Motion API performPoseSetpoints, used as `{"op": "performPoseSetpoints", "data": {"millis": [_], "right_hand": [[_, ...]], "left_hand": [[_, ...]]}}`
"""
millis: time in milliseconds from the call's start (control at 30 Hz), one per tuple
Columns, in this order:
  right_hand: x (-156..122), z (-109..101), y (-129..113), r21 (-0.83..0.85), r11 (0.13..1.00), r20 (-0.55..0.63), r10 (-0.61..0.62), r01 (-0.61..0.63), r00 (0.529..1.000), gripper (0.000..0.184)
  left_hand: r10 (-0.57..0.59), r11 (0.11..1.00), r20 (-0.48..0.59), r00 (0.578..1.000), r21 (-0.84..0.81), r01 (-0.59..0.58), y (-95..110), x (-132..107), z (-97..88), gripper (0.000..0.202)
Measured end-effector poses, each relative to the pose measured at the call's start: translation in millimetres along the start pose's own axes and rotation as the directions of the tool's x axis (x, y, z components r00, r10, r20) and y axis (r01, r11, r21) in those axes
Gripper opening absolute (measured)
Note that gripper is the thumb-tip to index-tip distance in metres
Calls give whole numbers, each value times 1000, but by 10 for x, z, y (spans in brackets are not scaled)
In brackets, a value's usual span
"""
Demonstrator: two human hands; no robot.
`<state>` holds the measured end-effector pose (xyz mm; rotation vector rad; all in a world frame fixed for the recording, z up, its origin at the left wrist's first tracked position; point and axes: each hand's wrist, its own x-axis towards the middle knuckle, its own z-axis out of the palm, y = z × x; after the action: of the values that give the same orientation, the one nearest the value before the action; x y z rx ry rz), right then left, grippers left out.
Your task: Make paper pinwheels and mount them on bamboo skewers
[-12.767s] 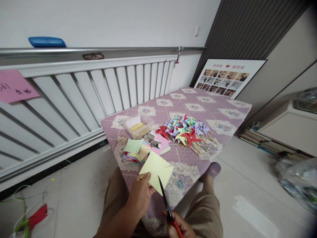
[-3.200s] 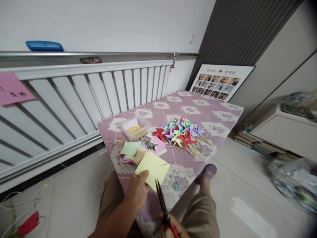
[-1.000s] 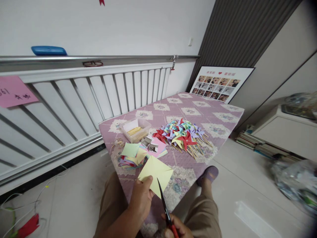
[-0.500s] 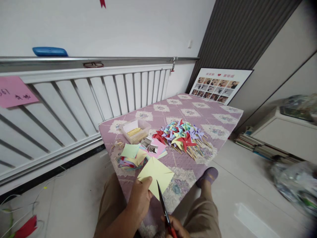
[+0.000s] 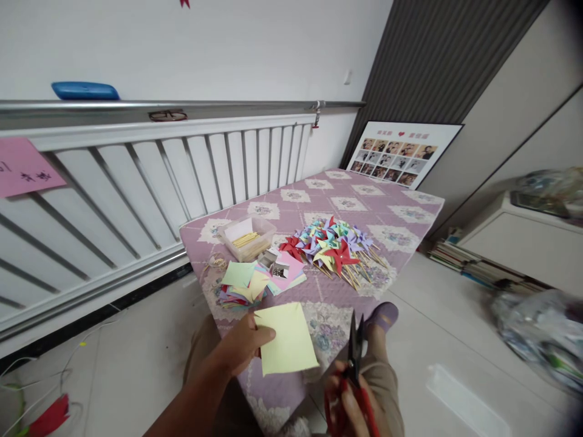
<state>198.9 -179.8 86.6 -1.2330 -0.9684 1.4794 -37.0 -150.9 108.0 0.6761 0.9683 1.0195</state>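
Pinched at its left edge by my left hand [image 5: 248,343], a pale yellow paper square [image 5: 289,343] is held over the near end of the table; slits show near its corners. My right hand [image 5: 348,397] grips red-handled scissors [image 5: 354,358], their dark blades slightly parted and pointing away from me, apart from the paper. Just beyond my left hand lies a stack of coloured paper [image 5: 239,294]. Beside it, a small box of metal pins [image 5: 279,271] rests on pink paper [image 5: 295,267]. Finished paper pinwheels [image 5: 332,246] on sticks are heaped farther right.
A clear plastic box [image 5: 264,246] holds thin sticks. The table wears a purple patterned cloth [image 5: 314,203]. A white radiator [image 5: 204,164] runs along the left wall, with a blue case [image 5: 85,91] on the pipe above. A framed photo board [image 5: 405,152] leans behind.
The scissors have come away from the paper and moved right, their blades now parted. My left hand has turned the yellow square and shifted slightly left.
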Motion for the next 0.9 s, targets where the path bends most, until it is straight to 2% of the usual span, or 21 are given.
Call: {"op": "performPoseSetpoints", "data": {"millis": [100, 233, 367, 433, 500, 567, 633, 700, 767, 833, 900], "right_hand": [[-135, 107, 70, 117, 993, -37, 32, -27, 999, 50], [-147, 315, 19, 232, 971, 121, 26, -53, 992, 43], [-126, 450, 5, 278, 956, 159, 55, -98, 986, 42], [-120, 469, 21, 257, 961, 145, 65, -101, 987, 42], [-107, 477, 24, 243, 967, 88, 56, -76, 995, 40], [-84, 492, 7, 256, 966, 0, 45, -43, 999, 36], [-50, 519, -22, 279, 960, -85, 41, -16, 996, 31], [-11, 552, -42, 296, 955, -137, 32, 10, 990, 29], [24, 580, -39, 300, 953, -164, 17, 33, 986, 30], [50, 597, -13, 283, 958, -169, -3, 52, 986, 33], [67, 599, 26, 229, 970, -173, -38, 78, 984, 35]], "left_hand": [[-8, 992, 88, 996, 128, -3, 7, -39, 20, 14], [-55, 976, 226, 973, 219, 4, 55, -82, 71, 16], [-70, 965, 197, 978, 264, 15, -16, -68, 54, 16], [-74, 988, 166, 983, 147, 49, -104, -43, 24, 16], [-61, 998, 155, 986, -7, 62, -201, -22, -8, 26], [-29, 990, 214, 976, -127, 57, -287, -22, -24, 44], [-27, 980, 322, 946, -180, 89, -363, -42, -6, 58], [-39, 968, 370, 928, -216, 127, -445, -70, 55, 58], [-37, 952, 300, 953, -279, 125, -541, -86, 156, 47], [-19, 911, 179, 984, -403, 91, -636, -84, 270, 36], [-23, 875, 80, 997, -481, 59, -698, -66, 370, 30]]}}
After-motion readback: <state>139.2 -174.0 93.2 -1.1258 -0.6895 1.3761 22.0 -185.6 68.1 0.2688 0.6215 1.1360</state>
